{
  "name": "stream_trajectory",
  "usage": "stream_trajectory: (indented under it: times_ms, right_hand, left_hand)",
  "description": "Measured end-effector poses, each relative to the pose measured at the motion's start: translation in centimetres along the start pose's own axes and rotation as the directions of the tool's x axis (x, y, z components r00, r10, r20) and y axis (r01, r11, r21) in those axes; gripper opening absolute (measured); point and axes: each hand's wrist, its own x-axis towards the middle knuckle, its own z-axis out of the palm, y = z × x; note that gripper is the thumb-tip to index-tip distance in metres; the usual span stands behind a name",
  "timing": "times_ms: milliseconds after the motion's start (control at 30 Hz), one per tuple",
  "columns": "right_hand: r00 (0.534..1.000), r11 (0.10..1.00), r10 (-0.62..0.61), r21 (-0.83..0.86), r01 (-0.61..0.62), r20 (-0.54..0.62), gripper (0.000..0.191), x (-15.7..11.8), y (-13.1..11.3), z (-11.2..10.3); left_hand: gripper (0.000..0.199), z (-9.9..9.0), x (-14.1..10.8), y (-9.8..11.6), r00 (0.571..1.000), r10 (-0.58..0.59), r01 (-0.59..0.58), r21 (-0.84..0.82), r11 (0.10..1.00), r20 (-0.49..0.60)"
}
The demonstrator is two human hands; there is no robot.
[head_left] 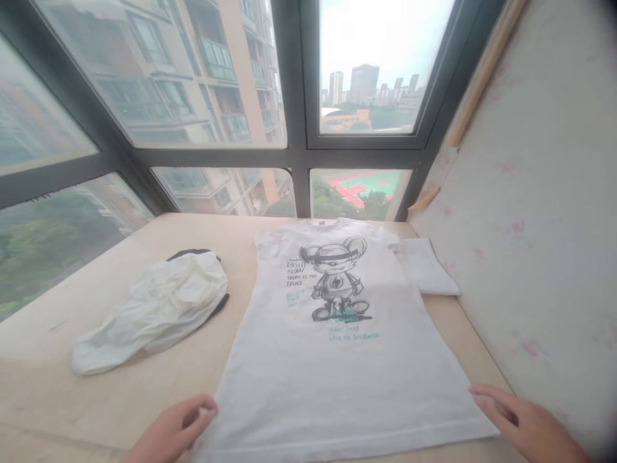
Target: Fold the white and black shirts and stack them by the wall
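A white T-shirt (347, 379) lies spread out, printed side up, on a pale wooden surface (159, 399). Its print shows a cartoon mouse figure with black and green lettering, and the neckline points toward the window. At the shirt's lower left edge, my left hand (176, 427) pinches the fabric between thumb and fingers. My right hand (525, 421) is closed on the opposite side edge, near the lower right corner. The shirt's hem runs between the two hands, close to the bottom of the view.
A crumpled white garment with dark trim (159, 308) lies at the left. A folded white cloth (431, 270) sits partly beneath the shirt's right sleeve. Dark window frames (299, 116) rise behind, and a flower-patterned wall (544, 225) borders the right side.
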Motion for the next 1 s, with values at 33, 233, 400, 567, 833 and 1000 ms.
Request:
stream_trajectory:
  times_ms: [33,233,400,567,833,1000]
  right_hand:
    - [0.999,1.0,-0.027,-0.002,0.027,0.038,0.023,1.0,-1.4,0.1]
    - [0.913,0.93,-0.366,0.095,0.355,0.182,0.032,6.2,-12.4,5.3]
    - [0.742,0.755,-0.655,0.155,0.637,0.144,0.03,7.9,-19.2,11.3]
    - [0.663,0.677,-0.736,0.135,0.723,0.138,0.04,8.0,-20.9,15.0]
    - [0.657,0.665,-0.747,0.107,0.739,0.105,0.042,7.6,-19.4,16.3]
    - [0.648,0.657,-0.753,0.083,0.749,0.116,0.04,7.3,-19.6,16.1]
  left_hand:
    - [0.046,-0.7,1.5,1.2,0.996,0.049,-0.047,0.029,0.998,-0.07]
    - [0.032,-4.1,16.6,9.8,0.911,0.169,-0.113,0.167,0.98,-0.376]
    - [0.048,-7.5,28.0,14.8,0.821,0.138,-0.035,0.191,0.981,-0.554]
    - [0.039,-10.4,32.0,16.7,0.821,0.199,-0.079,0.238,0.968,-0.536]
    - [0.031,-11.0,28.6,12.1,0.746,0.062,0.108,0.213,0.971,-0.664]
    - [0.024,-10.3,25.7,9.7,0.833,0.009,0.153,0.246,0.957,-0.553]
